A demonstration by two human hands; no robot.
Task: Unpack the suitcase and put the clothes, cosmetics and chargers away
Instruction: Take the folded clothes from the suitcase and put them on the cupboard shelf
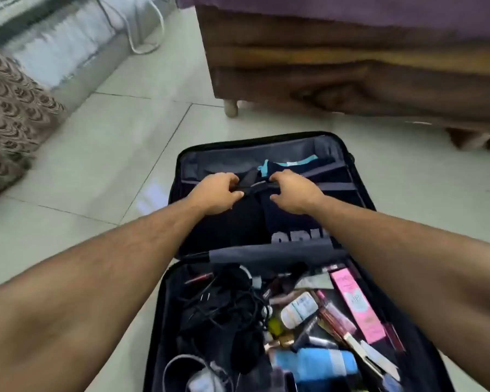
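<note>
1. Unbuckling comes first: both hands meet at the black buckle [253,186] where the grey straps [334,186] cross the far half of the open suitcase [359,193], which lies on the tiled floor [102,154].
2. The left hand [214,195] has its grip closed on the buckle's left side; the right hand [294,193] pinches the right side, fingers curled around it.
3. The dark folded clothes [280,222] lie under the straps, not yet lifted — so I judge the unpacking barely begun.
4. The near half holds a tangle of black charger cables [224,309] on the left, and cosmetics on the right, a pink box [357,304] among them.
5. Next, I judge, the clip needs a squeeze to part — then the straps go aside and the clothes can come out.
</note>
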